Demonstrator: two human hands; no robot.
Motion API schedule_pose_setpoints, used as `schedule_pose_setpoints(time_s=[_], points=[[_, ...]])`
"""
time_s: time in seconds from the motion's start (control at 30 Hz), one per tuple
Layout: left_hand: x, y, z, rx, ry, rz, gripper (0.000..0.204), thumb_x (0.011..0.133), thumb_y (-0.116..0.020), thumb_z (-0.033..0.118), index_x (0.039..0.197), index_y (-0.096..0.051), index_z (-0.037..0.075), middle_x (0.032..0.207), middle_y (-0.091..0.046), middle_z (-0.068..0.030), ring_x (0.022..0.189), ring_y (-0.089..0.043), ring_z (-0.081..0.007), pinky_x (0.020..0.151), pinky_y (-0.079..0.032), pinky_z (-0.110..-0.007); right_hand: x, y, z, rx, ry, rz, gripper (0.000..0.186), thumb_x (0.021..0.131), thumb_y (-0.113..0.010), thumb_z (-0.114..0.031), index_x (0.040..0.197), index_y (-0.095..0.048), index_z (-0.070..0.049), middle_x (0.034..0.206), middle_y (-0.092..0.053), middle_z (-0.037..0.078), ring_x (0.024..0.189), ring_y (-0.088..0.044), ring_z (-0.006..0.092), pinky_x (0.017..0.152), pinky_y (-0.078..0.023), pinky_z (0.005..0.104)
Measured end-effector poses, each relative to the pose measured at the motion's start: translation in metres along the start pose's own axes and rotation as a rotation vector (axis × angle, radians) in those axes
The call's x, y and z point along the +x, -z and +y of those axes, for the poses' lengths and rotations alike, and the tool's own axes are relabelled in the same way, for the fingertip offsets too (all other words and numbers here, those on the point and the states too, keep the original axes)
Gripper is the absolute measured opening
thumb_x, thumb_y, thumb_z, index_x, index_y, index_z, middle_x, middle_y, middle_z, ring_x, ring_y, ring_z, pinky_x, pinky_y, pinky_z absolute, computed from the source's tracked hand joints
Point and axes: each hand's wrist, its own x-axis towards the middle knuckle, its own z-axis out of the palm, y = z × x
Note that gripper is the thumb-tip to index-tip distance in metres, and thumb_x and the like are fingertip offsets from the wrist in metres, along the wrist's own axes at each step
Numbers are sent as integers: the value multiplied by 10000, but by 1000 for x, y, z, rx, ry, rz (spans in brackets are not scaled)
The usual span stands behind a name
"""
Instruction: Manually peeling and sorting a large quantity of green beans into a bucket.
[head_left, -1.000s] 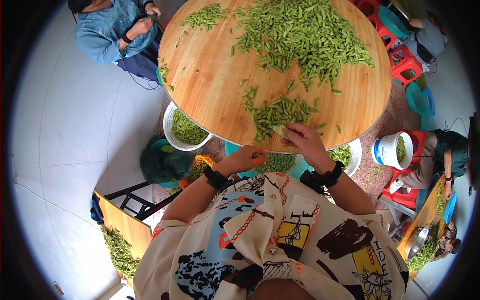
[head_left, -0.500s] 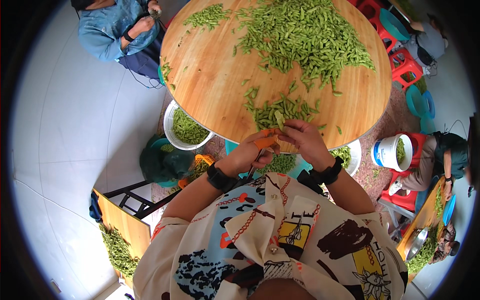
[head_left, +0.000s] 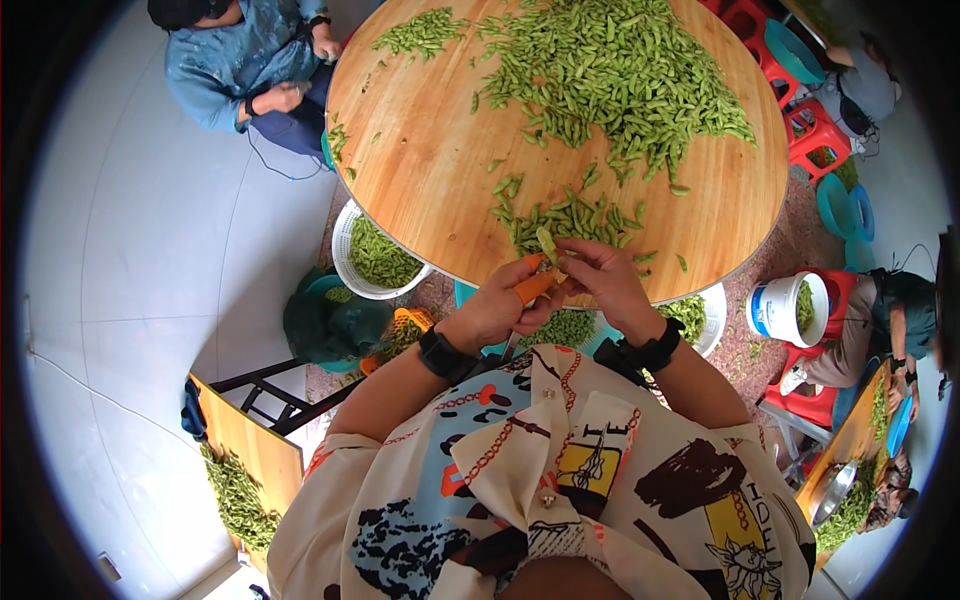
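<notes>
A green soybean pod [head_left: 546, 242] stands up between my two hands, over the near edge of a round wooden table [head_left: 430, 190]. My right hand [head_left: 612, 290] is closed, its thumb and fingers pinching at the pod. Orange covers wrap fingers of my left hand [head_left: 497, 308], which is closed against the pod's lower end. A small dull thing shows at its fingertips, too small to make out. Just beyond my hands lies a small heap of pods [head_left: 570, 222]. Under my hands, below the table edge, a teal basin [head_left: 602, 335] holds green beans.
A large pod pile [head_left: 610, 80] covers the table's far part. White baskets of pods stand at left [head_left: 345, 255] and right [head_left: 714, 320]. A white bucket [head_left: 770, 308] and red stools [head_left: 818, 140] are to the right. Several people sit around, one in blue [head_left: 215, 70] at far left.
The pod between my hands has shifted slightly left and stands more upright. My left fingers have moved up to its lower end. The person in blue has moved their hands apart.
</notes>
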Motion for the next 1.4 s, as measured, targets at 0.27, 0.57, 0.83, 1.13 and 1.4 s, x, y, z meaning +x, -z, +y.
schedule_pose_setpoints(time_s=[0.27, 0.57, 0.83, 1.13, 1.4], points=[[6, 8, -5, -39, -1, 27, 130, 917, -423, 136, 990, -491, 52, 765, -548, -41, 441, -344, -32, 364, -220, -171, 4, 1, 6, -89, 48, -38, 301, 820, -587, -114, 1092, -555, 10, 805, -594, 25, 621, -561, 71, 571, -471, 198], [7, -2, 5, 192, 21, 149, 124, 879, -447, 80, 967, -521, 32, 688, -526, -35, 428, -369, -45, 365, -241, -184, 13, -1, 10, -441, 261, 39, 256, 717, -701, -209, 774, -566, 1, 589, -469, -26, 534, -402, 47, 463, -327, 218], [5, -2, 11, 198, 72, 156, 76, 865, -476, 85, 885, -524, 31, 667, -521, -27, 427, -366, -44, 365, -239, -187, 14, -7, -1, -363, 252, 125, 294, 694, -708, -167, 598, -460, -41, 546, -416, -37, 507, -343, 51, 438, -277, 232], [-4, 0, 14, 116, 100, 11, 77, 874, -488, 95, 883, -533, 33, 655, -518, -37, 403, -339, -27, 342, -210, -179, 17, 8, -14, 192, -127, -205, 132, 744, -655, -64, 745, -524, -51, 626, -492, -13, 475, -378, 29, 412, -266, 180], [-5, 2, 5, -55, 89, -81, 104, 880, -474, 78, 946, -536, 27, 641, -516, -43, 388, -322, -22, 337, -213, -171, 19, 16, -1, 527, -306, -412, 84, 774, -617, -50, 788, -535, -36, 627, -492, -10, 454, -383, 32, 412, -290, 187]])
